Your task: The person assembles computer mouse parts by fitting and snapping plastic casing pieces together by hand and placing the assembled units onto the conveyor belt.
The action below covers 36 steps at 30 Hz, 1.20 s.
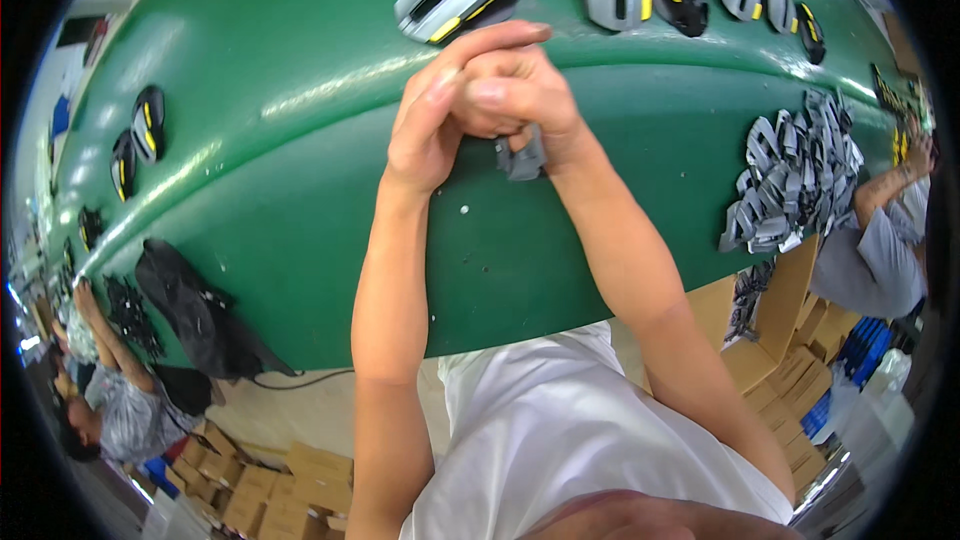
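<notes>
white shirt (540, 430) sits below joined hands (545, 100), black bag (190, 290) left, gray parts (795, 175) right.

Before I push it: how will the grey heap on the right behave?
The grey heap likely slumps and sheds pieces: they lie loosely piled at mixed angles. They look stiff, holding angular shapes. Some might drop off the green table, since the heap's near side sits close to its edge.

Green worktable (290, 175), glossy, spans most of the frame; its lines bow with the lens. Whitish glare streaks, upper left and upper right. Pale floor (310, 415) below the table, lower left. Brown cartons (250, 495) massed there; blue crate-like shapes (862, 345), lower right. Small bright lights (28, 344), far left edge.
</notes>
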### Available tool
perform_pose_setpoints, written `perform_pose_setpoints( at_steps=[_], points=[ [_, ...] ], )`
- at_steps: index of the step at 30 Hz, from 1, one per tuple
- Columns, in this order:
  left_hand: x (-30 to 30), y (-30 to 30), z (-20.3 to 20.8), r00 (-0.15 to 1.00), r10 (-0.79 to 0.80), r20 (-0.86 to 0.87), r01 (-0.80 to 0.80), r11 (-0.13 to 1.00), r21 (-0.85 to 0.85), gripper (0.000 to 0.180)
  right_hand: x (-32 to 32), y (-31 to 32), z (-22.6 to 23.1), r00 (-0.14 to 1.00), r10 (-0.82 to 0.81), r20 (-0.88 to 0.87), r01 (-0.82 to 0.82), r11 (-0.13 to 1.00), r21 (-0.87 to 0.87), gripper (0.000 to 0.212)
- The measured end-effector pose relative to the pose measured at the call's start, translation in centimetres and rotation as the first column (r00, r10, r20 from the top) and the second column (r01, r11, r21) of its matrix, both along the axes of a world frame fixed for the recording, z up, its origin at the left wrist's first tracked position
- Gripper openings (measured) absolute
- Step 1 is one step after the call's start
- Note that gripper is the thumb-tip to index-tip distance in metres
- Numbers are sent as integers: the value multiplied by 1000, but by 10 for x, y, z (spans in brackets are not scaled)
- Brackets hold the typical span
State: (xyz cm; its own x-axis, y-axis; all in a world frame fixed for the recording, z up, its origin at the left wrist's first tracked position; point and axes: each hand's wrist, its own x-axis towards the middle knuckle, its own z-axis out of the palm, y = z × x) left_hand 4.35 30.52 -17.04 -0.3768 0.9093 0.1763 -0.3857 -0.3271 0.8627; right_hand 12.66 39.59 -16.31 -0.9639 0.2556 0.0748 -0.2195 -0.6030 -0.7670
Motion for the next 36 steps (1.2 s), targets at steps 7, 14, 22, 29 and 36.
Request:
perform_pose_setpoints(
  at_steps=[7,14,22,29,36],
  points=[
    [2,5,2,996,41,-77,-42,999,-14,76,-7,-3,-6,999,-30,21,29,999,34,31],
    [5,9,-1,989,125,-80,-132,987,-93,82,-18,-3,-4,982,-189,14,190,973,-130,35],
    [12,10,-17,869,307,-388,-361,930,-73,61,-25,10,-15,789,-614,0,604,777,178,20],
    [3,15,-13,921,389,32,-382,915,-132,38,-19,0,-6,882,-455,-122,471,844,257,32],
    [0,24,-30,941,327,82,-324,945,-42,44,-10,24,10,844,-532,-75,503,734,456,22]
  ],
)
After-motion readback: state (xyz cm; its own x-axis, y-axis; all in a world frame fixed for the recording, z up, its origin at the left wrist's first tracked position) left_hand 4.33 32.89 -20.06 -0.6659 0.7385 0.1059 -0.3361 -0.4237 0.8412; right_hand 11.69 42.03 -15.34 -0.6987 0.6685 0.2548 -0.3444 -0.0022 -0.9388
